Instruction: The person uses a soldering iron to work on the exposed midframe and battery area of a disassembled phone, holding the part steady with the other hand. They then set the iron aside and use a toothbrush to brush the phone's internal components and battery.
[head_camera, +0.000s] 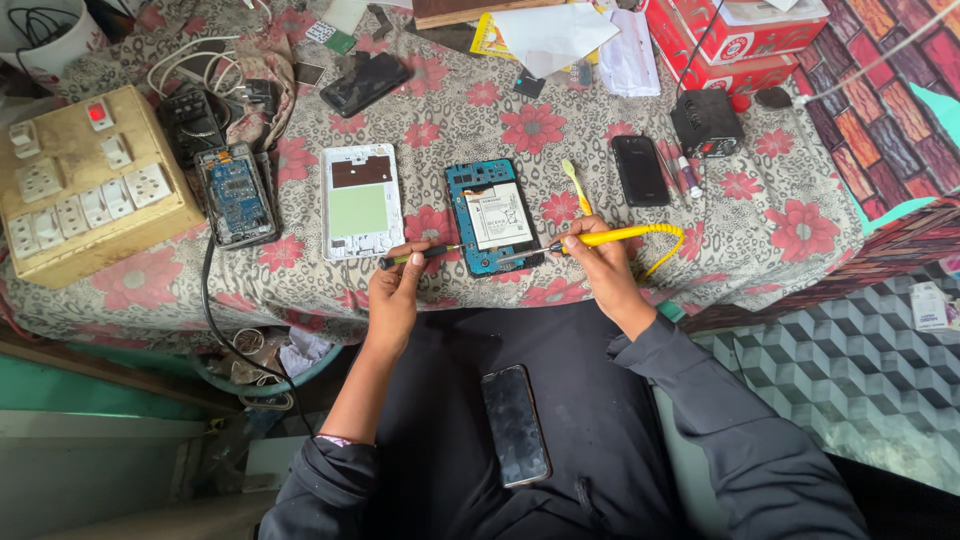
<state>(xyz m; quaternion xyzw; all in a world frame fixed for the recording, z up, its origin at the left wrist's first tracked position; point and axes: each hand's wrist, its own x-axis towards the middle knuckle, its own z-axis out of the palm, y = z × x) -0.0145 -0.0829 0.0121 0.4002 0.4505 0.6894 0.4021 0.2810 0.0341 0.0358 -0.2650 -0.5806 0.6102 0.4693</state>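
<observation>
Nearest me, a dark phone (515, 425) lies face-up on my lap. My left hand (393, 290) pinches a dark-handled screwdriver (420, 255); right hand (600, 265) grips a yellow-handled tool (615, 237), tip at the opened tablet (493, 217), which sits at the table's near edge btwn both hands. Left of it: white back cover (361, 201), another opened device (235, 195), wooden switchboard (85, 180). Floral cloth (800, 230) covers the table; red boxes (735, 40) at far right; patterned floor tiles (860, 350) on the right.

Dark grey long sleeves pushed up, black trousers
</observation>
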